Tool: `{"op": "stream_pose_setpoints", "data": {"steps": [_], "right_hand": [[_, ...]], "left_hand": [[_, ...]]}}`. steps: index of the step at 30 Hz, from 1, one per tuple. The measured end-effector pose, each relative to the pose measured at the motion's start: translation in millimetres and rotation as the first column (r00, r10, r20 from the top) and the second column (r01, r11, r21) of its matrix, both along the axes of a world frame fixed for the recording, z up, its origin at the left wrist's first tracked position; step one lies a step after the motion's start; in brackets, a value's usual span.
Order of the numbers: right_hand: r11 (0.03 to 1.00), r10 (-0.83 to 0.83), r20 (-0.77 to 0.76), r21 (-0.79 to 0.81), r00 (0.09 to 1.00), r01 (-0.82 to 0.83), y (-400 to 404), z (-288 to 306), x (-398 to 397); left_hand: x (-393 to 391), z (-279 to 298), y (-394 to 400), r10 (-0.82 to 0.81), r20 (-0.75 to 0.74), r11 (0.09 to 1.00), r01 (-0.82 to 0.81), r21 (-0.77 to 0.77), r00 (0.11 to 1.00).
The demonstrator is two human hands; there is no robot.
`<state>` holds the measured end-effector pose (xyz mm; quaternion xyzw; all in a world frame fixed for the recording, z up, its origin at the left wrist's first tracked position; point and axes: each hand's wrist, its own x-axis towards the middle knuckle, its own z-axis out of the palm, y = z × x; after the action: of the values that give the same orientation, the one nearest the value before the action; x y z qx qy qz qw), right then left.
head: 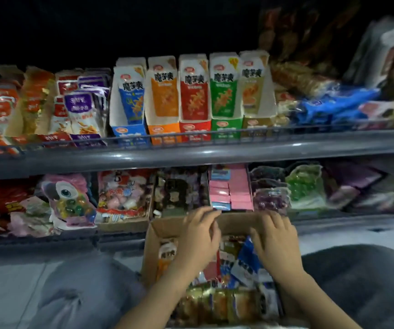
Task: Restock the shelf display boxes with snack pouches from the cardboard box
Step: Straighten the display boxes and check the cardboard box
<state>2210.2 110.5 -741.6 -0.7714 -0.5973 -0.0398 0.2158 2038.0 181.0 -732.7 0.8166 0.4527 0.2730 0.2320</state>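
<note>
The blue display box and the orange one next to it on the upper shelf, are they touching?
Touching. The head view shows the blue display box and the orange display box side by side, walls pressed together with no gap.

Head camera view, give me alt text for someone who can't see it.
Both hands, left hand and right hand, reach into an open cardboard box of mixed snack pouches below a shop shelf. On the upper shelf, five display boxes in blue, orange, red, green and tan stand side by side, holding matching pouches.
</note>
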Motion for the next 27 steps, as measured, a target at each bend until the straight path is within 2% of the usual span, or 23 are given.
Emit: {"op": "stream_pose_setpoints", "data": {"steps": [5,7,10,16,22,27], "right_hand": [[0.963,-0.099,-0.059,-0.258,0.993,0.081,-46,-60,18],[0.948,-0.173,-0.13,-0.289,0.976,0.13,-54,-74,21],[0.935,-0.242,-0.262,-0.319,0.934,0.152,-59,-86,22],[0.944,-0.24,-0.253,-0.286,0.937,0.164,-64,-92,27],[0.941,-0.281,-0.296,-0.27,0.913,0.202,-62,-91,24],[0.943,-0.285,-0.304,-0.26,0.909,0.209,-62,-91,24]], "left_hand": [[26,-58,-22,-0.022,-0.127,0.965,-0.012,-0.262,0.992],[35,-85,-24,-0.016,-0.17,0.92,-0.052,-0.388,0.985],[48,-121,-27,-0.078,-0.246,0.871,-0.055,-0.489,0.966],[65,-161,-22,-0.099,-0.432,0.805,-0.183,-0.565,0.897],[76,-176,-13,-0.062,-0.417,0.787,-0.213,-0.58,0.907],[96,-180,-6,0.173,-0.19,0.67,-0.257,-0.696,0.966]]}}
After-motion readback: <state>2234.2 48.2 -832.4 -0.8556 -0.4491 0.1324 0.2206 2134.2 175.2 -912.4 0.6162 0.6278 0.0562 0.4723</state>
